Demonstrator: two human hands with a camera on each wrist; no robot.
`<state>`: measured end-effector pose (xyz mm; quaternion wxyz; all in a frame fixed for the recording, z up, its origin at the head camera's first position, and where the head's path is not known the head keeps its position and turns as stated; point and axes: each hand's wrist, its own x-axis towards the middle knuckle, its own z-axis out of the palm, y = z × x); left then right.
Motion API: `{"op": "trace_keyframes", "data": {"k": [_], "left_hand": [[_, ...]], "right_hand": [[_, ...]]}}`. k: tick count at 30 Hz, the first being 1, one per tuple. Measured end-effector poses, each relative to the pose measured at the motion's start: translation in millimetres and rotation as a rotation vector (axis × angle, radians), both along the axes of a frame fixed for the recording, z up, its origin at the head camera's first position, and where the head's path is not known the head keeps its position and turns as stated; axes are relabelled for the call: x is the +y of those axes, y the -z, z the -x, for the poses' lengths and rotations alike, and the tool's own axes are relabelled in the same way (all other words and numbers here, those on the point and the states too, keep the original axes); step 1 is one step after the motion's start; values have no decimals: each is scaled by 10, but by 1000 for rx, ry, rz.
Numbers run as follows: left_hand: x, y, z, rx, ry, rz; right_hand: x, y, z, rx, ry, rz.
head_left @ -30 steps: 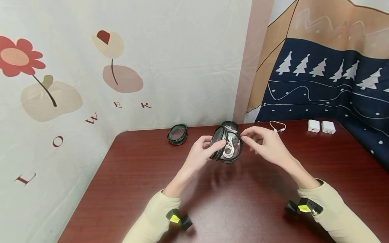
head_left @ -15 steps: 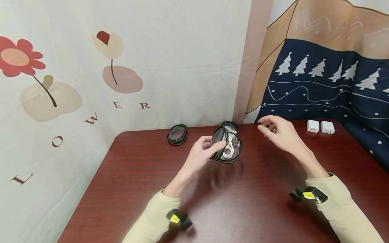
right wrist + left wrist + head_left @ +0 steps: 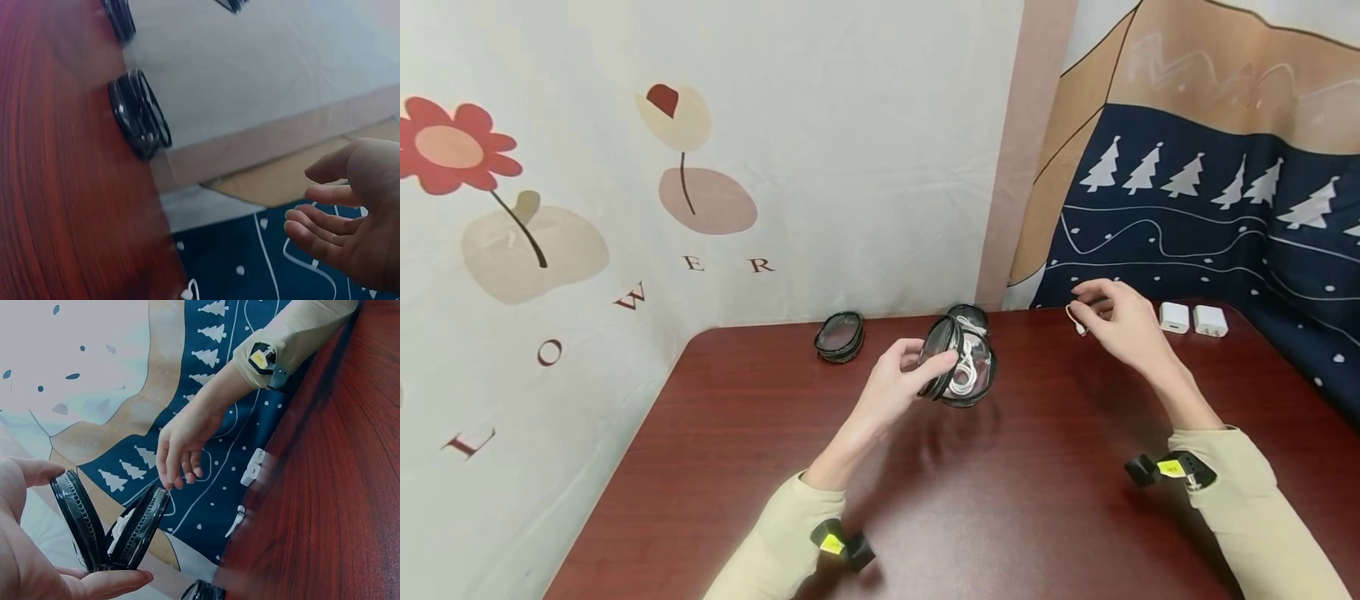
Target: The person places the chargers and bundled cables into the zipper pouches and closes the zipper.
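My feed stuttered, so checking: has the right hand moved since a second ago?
Yes: in the head view, judged against the white adapters, the right hand has moved rightward, closer to them and away from the open case.

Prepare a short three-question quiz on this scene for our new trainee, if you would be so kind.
1. What lies inside the open case that the left hand holds?
2. True or false: the right hand is gripping the loose white cable.
3. Besides the held one, how many black-rimmed cases rest on the table? a) one b) two c) four

Key
1. A coiled white cable.
2. False: the left wrist view shows the fingertips apart from the loose white cable.
3. b: in the head view, one is left of the held case and one behind it.
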<state>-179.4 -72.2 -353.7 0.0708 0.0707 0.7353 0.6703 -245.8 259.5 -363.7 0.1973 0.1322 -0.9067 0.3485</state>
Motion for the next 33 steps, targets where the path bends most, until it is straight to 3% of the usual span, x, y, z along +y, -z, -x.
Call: {"op": "trace_keyframes", "data": {"k": [11, 19, 26, 33], "left_hand": [[0, 12, 16, 0, 1, 7], [8, 16, 16, 6, 9, 14], [12, 22, 18, 2, 8, 13], [13, 45, 25, -5, 12, 31]], "right_hand": [[327, 73, 103, -36, 62, -67], [565, 179, 166, -189, 107, -119], [768, 251, 212, -199, 153, -149], [1005, 300, 206, -309, 205, -155]]}}
